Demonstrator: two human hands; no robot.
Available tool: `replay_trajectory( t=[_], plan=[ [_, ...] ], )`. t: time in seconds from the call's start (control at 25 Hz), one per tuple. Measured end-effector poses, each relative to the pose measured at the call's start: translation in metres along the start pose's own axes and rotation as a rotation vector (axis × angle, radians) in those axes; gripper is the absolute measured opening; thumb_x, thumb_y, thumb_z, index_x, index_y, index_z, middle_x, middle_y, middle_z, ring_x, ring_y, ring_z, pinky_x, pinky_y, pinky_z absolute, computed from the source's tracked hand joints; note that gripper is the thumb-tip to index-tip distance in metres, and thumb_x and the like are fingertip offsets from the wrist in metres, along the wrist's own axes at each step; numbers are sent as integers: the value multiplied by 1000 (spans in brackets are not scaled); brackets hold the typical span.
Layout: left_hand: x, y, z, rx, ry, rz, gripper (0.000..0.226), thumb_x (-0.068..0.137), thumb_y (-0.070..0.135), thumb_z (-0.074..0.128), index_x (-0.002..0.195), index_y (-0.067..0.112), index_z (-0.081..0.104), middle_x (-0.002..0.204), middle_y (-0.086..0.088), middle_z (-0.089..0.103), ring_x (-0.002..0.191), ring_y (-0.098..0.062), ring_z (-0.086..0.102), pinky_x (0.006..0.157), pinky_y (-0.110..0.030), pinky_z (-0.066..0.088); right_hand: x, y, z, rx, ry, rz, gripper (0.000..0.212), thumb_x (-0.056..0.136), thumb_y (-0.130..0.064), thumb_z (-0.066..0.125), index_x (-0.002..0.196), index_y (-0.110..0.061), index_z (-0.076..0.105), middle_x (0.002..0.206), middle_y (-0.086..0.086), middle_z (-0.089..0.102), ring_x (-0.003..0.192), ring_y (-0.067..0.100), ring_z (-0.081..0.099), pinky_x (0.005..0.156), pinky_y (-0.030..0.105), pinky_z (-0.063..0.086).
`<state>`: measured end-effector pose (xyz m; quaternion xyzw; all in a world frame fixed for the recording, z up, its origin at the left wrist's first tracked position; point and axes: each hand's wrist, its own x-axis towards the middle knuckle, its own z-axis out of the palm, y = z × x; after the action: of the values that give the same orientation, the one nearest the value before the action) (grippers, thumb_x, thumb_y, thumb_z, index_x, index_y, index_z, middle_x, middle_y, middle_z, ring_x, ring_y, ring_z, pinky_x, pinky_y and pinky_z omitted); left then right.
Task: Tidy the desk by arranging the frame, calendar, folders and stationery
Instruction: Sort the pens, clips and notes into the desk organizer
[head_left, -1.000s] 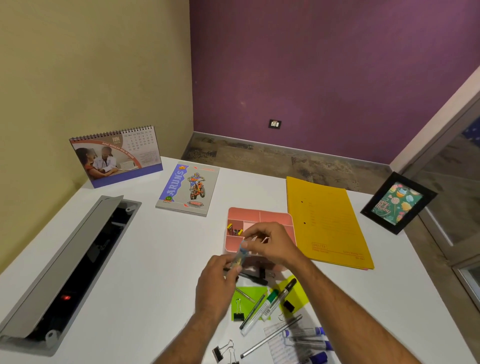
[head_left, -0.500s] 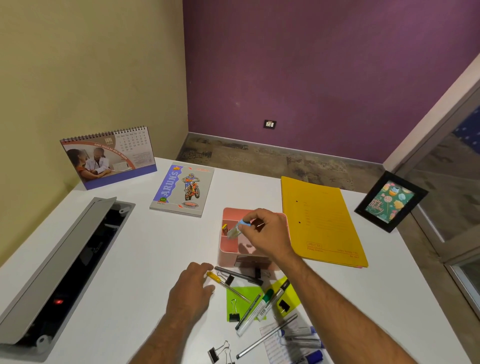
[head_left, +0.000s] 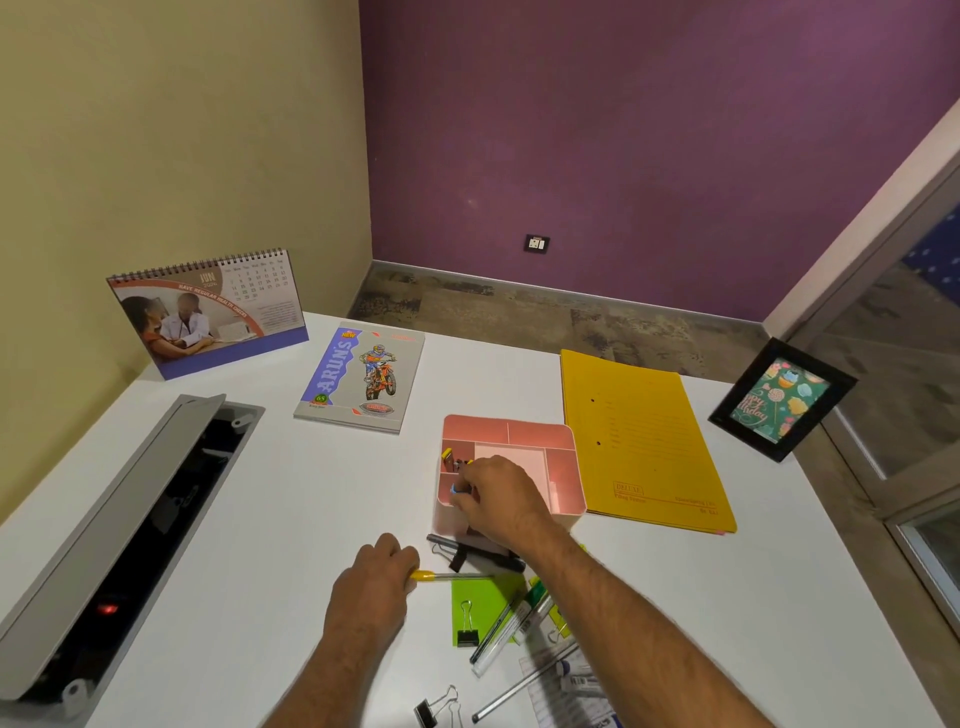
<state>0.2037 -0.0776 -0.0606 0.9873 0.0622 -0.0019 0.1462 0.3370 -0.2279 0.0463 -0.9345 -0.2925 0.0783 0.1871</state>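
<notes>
**Stationery sorting: pen going into organiser**

Head view: My right hand is over the pink organiser, fingers pinched on a small blue-tipped pen at the near-left compartment. My left hand rests curled on the desk, fingertips closing on the yellow pen; whether it is gripped I cannot tell. More pens and binder clips lie near me. The calendar, notebook, yellow folder and frame sit further back. Recommendation: lower the pen upright into its slot before releasing, keeping clear of the clips already inside.
</notes>
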Motion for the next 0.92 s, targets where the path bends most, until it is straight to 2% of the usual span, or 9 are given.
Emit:
replay_trajectory(
  t=[0.16, 0.24, 0.32, 0.44, 0.56, 0.68, 0.8, 0.88, 0.92],
  plan=[
    [-4, 0, -2, 17, 32, 34, 40, 61, 21, 86, 73, 29, 48, 68, 8, 48, 54, -17, 48, 40, -26, 21, -7, 6, 2, 22, 60, -32, 18, 85, -24, 58, 91, -15, 73, 92, 2, 71, 91, 21, 53, 73, 35, 49],
    [-7, 1, -6, -86, 43, 6, 34, 76, 22, 77, 80, 31, 44, 72, 9, 50, 61, -18, 50, 45, -29, 32, -16, 10, 2, 86, 187, -68, 18, 81, -24, 59, 89, -15, 72, 92, -2, 72, 88, 19, 53, 70, 31, 48],
    [-7, 2, -12, -229, 55, -37, 19, 92, 26, 58, 88, 34, 42, 81, 12, 53, 74, -15, 50, 58, -32, 42, -29, 14, -1, 149, 249, -128, 22, 77, -25, 60, 92, -16, 73, 92, -2, 73, 86, 19, 59, 70, 28, 49],
    [-2, 12, -28, -453, 70, 59, 12, 99, 28, 44, 92, 37, 48, 90, 18, 52, 85, -4, 49, 73, -29, 46, -50, 15, -4, 149, 67, -174, 35, 76, -33, 65, 108, -21, 70, 102, -3, 74, 91, 17, 66, 79, 28, 53],
    [6, 32, -47, -612, 111, 162, 16, 98, 25, 45, 97, 38, 55, 93, 24, 53, 89, 0, 54, 77, -15, 43, -64, 10, -4, 203, -49, -122, 47, 74, -37, 68, 120, -30, 63, 109, -10, 71, 97, 10, 65, 82, 27, 53],
    [10, 56, -61, -746, 160, 208, 19, 95, 19, 49, 100, 33, 61, 93, 23, 56, 89, -1, 58, 76, -9, 41, -71, 7, -3, 355, -30, -128, 54, 75, -22, 69, 123, -43, 57, 98, -13, 71, 83, 2, 63, 73, 22, 52],
    [12, 76, -71, -889, 190, 102, 16, 90, 27, 58, 106, 29, 60, 93, 15, 62, 85, -5, 60, 73, -10, 44, -77, 18, -5, 504, 58, 4, 46, 78, -16, 71, 119, -36, 65, 79, -15, 68, 69, -2, 60, 67, 23, 50],
    [14, 79, -69, -934, 177, 14, 20, 87, 32, 64, 106, 31, 57, 93, 12, 64, 85, -6, 61, 72, -12, 46, -81, 26, -15, 648, 147, 126, 42, 82, -13, 71, 115, -37, 64, 68, -7, 64, 61, 2, 57, 62, 33, 53],
    [15, 77, -64, -899, 155, 4, 17, 88, 31, 65, 102, 33, 56, 92, 12, 64, 85, -6, 59, 71, -15, 47, -83, 29, -25, 704, 220, 155, 44, 84, -11, 70, 116, -40, 60, 66, -2, 63, 60, 6, 57, 62, 32, 53]
  ],
)
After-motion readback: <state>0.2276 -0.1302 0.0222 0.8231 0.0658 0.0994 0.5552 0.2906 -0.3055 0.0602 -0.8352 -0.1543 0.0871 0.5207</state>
